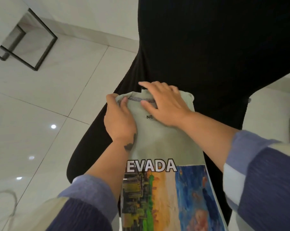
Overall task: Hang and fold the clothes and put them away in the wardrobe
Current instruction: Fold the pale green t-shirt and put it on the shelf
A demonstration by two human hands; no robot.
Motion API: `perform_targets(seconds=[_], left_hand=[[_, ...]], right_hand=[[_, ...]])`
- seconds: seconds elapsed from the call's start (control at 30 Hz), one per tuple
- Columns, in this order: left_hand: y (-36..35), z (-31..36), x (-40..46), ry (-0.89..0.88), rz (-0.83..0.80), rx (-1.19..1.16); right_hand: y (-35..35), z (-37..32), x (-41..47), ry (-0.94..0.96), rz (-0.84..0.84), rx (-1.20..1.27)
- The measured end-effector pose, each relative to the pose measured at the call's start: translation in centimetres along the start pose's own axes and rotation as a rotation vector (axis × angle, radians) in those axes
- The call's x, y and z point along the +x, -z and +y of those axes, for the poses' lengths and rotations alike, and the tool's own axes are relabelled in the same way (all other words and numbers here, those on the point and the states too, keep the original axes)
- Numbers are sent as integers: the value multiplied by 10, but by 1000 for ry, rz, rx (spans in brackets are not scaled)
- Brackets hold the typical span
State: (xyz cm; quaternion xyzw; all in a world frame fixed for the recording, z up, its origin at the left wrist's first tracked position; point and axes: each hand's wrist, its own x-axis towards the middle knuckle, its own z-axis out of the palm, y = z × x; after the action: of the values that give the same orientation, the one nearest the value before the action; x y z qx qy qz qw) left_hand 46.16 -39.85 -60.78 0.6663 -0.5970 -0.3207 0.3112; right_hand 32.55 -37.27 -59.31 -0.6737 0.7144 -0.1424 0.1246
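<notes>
A pale green T-shirt [159, 142] with the word "NEVADA" and a colourful printed picture lies folded lengthwise in front of me, collar end away from me, on a black garment [199, 47]. My left hand [119, 119] grips the shirt's left edge by the collar, thumb over the fabric. My right hand [164, 104] rests flat on the collar area with fingers spread, covering part of the neck label.
The black cloth spreads wide beneath and beyond the shirt. Glossy white floor tiles [41, 100] lie to the left. A black metal frame [32, 40] stands at the upper left. A thin white wire loop [6, 202] lies at the lower left.
</notes>
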Motion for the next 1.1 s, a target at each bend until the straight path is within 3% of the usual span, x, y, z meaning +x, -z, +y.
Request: perform_targets(seconds=[0.1, 0.2, 0.37, 0.5, 0.7, 0.83, 1.0, 1.1], left_hand=[[11, 2, 3, -97, -44, -114], [21, 5, 5, -156, -77, -167], [35, 2, -28, 21, -176, -212], [48, 13, -64, 19, -95, -92], [96, 86, -119, -74, 52, -121], [126, 154, -159, -97, 120, -220], [149, 209, -208, 13, 191, -416], [159, 231, -246, 215, 44, -397]], right_hand=[[-4, -3, 5, 26, -159, -64], [2, -5, 0, 31, -160, -58], [32, -24, -17, 0, -136, 70], [78, -40, -37, -7, -139, 133], [186, -87, -95, -16, -128, 323], [262, -122, -138, 5, -40, 366], [365, -151, -177, -6, 183, 348], [432, -165, -201, -40, 333, 296]])
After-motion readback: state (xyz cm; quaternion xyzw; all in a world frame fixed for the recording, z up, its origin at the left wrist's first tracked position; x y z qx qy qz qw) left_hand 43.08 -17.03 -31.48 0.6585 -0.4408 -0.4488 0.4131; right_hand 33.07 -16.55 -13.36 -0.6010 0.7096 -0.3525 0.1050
